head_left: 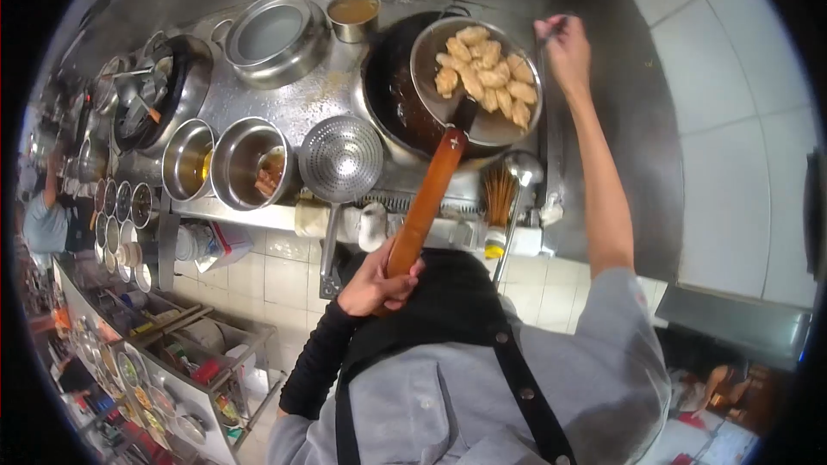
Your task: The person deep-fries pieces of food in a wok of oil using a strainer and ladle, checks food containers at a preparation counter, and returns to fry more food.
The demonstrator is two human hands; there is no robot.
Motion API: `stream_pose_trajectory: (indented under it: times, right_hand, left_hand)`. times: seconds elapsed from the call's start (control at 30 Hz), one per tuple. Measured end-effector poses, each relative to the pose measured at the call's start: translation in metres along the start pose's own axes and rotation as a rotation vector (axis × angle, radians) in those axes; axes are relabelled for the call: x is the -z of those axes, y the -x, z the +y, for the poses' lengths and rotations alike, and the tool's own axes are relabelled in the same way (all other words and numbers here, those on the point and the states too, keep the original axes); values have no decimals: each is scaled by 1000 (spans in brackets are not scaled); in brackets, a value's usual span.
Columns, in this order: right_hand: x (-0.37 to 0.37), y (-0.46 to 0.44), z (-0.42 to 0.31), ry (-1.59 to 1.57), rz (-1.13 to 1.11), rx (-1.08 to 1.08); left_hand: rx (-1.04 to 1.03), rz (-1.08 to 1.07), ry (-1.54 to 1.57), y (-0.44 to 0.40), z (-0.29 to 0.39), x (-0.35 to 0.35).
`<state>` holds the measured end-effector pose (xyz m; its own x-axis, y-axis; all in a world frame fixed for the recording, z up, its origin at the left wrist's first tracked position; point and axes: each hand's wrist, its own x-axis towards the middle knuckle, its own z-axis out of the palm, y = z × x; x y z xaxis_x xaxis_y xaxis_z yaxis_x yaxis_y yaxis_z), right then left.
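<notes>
My left hand (379, 282) is wrapped round the end of a long wooden handle (431, 189). This handle belongs to a round, shallow metal pan (431, 90); whether its bottom is perforated I cannot tell. Pale golden food pieces (491, 69), which look like chicken wings, lie in the pan. It overlaps the right side of a dark wok (396, 108) on the stove. To the right of the pan, my right hand (568, 45) is raised with its fingers closed near a small dark object (558, 27), perhaps a tap or knob.
A perforated ladle (341, 159) lies left of the wok, beside two steel pots, one with meat (269, 174). Behind are a lidded pot (274, 30) and a cup of brown liquid (353, 9). A bamboo brush (498, 198) stands at the front edge. Another person (47, 220) is far left.
</notes>
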<state>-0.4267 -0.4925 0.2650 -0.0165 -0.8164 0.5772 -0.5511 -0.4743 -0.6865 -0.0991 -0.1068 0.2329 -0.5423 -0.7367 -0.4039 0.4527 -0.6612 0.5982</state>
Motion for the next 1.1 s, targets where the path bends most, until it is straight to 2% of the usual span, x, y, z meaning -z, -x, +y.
stream_pose_trajectory:
  times: [0.07,0.1,0.13,0.17,0.2,0.27,0.3,0.4,0.43,0.53,0.6,0.67,0.77,0.87,0.93,0.97,1.03,1.1]
  right_hand:
    - [9,4,-23,-200,73,80]
    - [4,6,-19,-91,38,44]
    - [-4,12,-13,198,-81,-29]
    - [-6,18,-1,165,-110,-24]
    - [-11,13,-3,125,-137,-8]
    - [-11,9,-22,-199,0,84]
    - [-11,13,-37,-312,-12,87]
    - [-32,28,-16,22,-247,-33]
    - [-27,23,-12,38,-204,80]
    - [-25,-1,-27,-232,13,128]
    - [-42,6,-8,95,-112,48]
    - [-41,2,-4,74,-121,48]
    - [-34,-8,-50,-220,-3,53]
    - [-68,6,-13,114,-340,-32]
    - [-72,-11,-7,50,-229,87]
    - [-74,-26,-10,-38,-163,127]
    - [-68,-12,-7,-197,-40,135]
    - [-70,3,5,48,-144,71]
  left_hand:
    - [5,17,30,5,-9,-1]
    - [11,16,40,5,-13,2]
    - [2,4,32,0,-11,5]
    - [-7,-6,29,0,-10,5]
    - [4,-20,15,-1,-5,5]
    - [-1,-27,21,0,-5,2]
    - [13,-3,30,2,-4,1]
    - [11,-1,5,0,-8,6]
    - [-3,-6,-31,0,-6,7]
    - [2,-38,21,0,-5,7]
    - [20,-19,25,5,-11,2]
    - [-4,-7,5,0,1,2]
    - [17,-11,-16,-2,1,10]
    - [46,-14,-5,0,0,4]
    - [44,10,17,0,7,1]
    - [32,-55,30,-1,5,4]
    - [32,-30,51,0,-1,9]
    - [45,-35,10,-3,-4,14]
